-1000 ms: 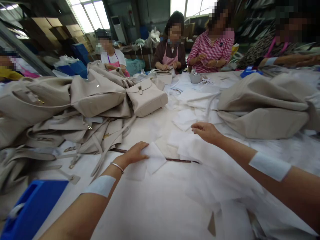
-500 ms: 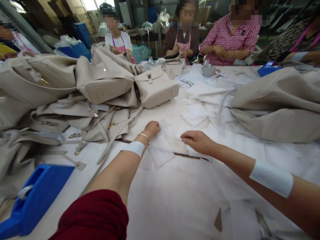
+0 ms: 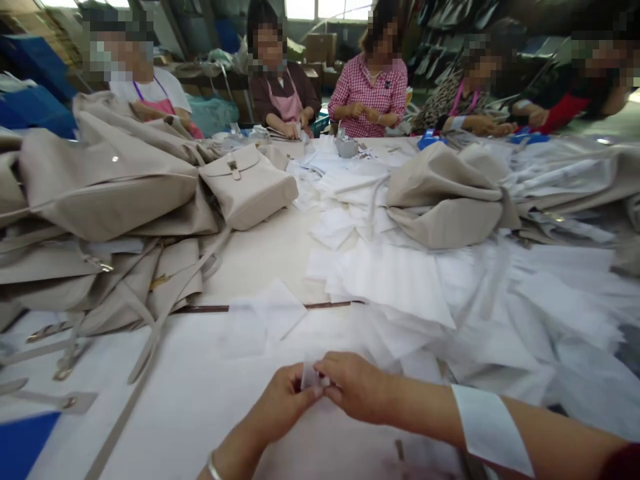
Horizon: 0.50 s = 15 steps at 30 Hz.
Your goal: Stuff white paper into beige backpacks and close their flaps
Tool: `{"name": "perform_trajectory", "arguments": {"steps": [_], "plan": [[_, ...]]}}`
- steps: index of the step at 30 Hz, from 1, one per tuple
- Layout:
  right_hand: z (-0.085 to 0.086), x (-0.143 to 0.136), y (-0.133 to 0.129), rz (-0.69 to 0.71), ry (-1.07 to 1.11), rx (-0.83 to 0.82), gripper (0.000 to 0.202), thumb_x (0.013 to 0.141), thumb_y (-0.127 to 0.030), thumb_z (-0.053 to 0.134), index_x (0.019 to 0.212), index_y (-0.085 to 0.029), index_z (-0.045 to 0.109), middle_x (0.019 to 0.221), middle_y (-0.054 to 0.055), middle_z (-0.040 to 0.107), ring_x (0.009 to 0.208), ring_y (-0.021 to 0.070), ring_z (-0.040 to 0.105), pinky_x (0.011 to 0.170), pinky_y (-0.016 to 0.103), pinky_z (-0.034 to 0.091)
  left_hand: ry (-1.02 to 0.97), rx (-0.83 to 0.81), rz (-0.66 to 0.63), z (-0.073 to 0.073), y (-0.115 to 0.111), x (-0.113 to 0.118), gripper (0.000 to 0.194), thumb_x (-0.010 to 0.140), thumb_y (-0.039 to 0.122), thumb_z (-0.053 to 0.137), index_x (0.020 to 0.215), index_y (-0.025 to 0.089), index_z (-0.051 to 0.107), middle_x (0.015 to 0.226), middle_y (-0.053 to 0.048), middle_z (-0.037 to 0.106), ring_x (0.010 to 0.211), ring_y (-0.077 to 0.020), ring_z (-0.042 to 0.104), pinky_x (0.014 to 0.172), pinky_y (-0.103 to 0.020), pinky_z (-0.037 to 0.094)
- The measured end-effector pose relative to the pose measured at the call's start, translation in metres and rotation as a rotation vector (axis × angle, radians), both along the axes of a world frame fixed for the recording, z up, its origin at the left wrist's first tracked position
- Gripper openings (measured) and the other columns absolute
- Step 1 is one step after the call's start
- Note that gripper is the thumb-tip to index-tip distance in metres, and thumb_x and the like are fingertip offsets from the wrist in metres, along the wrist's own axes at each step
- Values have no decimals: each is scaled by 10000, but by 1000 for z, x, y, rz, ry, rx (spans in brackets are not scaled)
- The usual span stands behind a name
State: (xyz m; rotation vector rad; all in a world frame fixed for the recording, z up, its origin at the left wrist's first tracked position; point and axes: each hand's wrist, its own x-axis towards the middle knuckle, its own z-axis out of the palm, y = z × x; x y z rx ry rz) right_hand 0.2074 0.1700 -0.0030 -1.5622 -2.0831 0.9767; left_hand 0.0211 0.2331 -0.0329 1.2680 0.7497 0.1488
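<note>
Both hands meet low in the middle of the head view, over the white-covered table. My left hand (image 3: 283, 403) is closed in a pinch on a small translucent white piece (image 3: 309, 375), thin like film or tissue. My right hand (image 3: 356, 388) touches its fingertips, thumb and forefinger pressed together at the edge of the same piece. A small white bit shows between the fingertips; its kind is too small to make out. Just beyond the hands lie thin white square sheets (image 3: 277, 310) on the table.
Beige leather bags (image 3: 115, 180) are heaped at the left, their straps trailing forward. One flap bag (image 3: 250, 187) lies at the heap's right end. More beige bags (image 3: 450, 200) and loose white sheets (image 3: 395, 280) cover the right. Several co-workers sit across the table. A blue holder (image 3: 25, 440) shows lower left.
My two hands have drawn back towards me and come together, now with a small translucent piece between the fingers. The view has swung to the right.
</note>
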Motion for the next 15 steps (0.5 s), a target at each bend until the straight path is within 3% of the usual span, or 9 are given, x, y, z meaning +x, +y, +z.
{"name": "perform_trajectory", "arguments": {"steps": [4, 8, 12, 15], "plan": [[-14, -2, -41, -91, -2, -90, 106, 705, -129, 583, 787, -173, 635, 739, 18, 645, 672, 157, 578, 633, 256, 439, -17, -47, -98, 1, -33, 9, 262, 775, 430, 665, 912, 210, 702, 882, -20, 693, 851, -214, 604, 757, -299, 466], [-3, 26, -63, -220, -81, 5, 155, 720, -66, 514, 718, -170, 628, 697, 19, 631, 673, 143, 574, 633, 236, 420, -10, 90, -183, 14, -35, 26, 244, 773, 427, 651, 928, 245, 697, 939, -31, 693, 873, -221, 609, 790, -311, 471], [20, 88, -81, -336, -598, 64, 180, 772, -51, 487, 743, -157, 629, 762, 85, 623, 725, 195, 582, 662, 291, 425, 181, 237, -95, 12, -23, 34, 176, 769, 415, 619, 807, 252, 673, 852, -29, 673, 792, -202, 595, 738, -300, 462], [17, 136, -104, -367, -873, -25, 241, 741, -11, 468, 724, -175, 644, 778, 117, 639, 728, 244, 606, 638, 342, 437, 340, 279, 57, 5, -13, 23, 229, 781, 454, 559, 714, 247, 629, 688, -5, 613, 672, -190, 551, 652, -297, 430]]}}
